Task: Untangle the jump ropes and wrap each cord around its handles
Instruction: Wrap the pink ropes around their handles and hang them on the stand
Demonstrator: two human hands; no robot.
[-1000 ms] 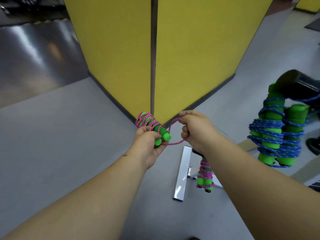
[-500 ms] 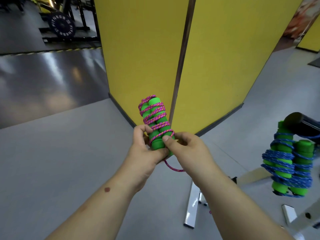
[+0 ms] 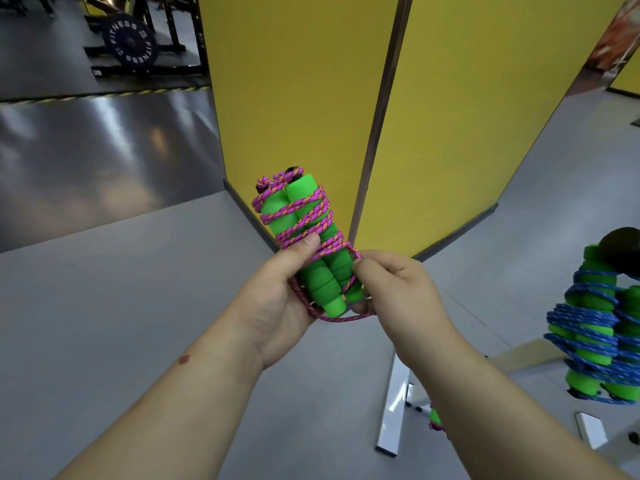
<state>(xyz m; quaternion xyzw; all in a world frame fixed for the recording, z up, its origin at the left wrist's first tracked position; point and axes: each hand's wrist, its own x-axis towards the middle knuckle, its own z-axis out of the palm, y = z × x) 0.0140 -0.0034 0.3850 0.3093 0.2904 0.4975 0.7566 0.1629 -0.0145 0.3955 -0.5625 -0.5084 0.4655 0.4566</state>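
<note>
Your left hand (image 3: 277,299) is gripping the 2 green handles (image 3: 311,251) at the centre of the frame, fingers curled behind them and the thumb pressing across the front, right on the pink cord (image 3: 298,209). The handles are standing side by side, nearly upright and tilting a little to the upper left, with the cord winding round both of them in several crossing turns from the top down to your thumb. Your right hand (image 3: 394,292) is sitting just beside the handles on their right, fingers curled and pinching the cord against the lower part of the right handle. A loose stretch of cord is looping under the handle ends, running from your left palm across to your right hand.

At the right edge of the frame, a second pair of green handles is hanging wrapped in a blue cord (image 3: 588,327), just under a dark rounded bar (image 3: 623,244). Low in the frame, just right of your right forearm, a bit of another pink-and-green bundle (image 3: 434,419) is peeking out beside a white metal foot (image 3: 393,407). Behind your hands, a yellow panel (image 3: 450,116) is filling the upper middle, and a weight plate (image 3: 133,41) is sitting in the upper left on the grey floor (image 3: 104,289).
</note>
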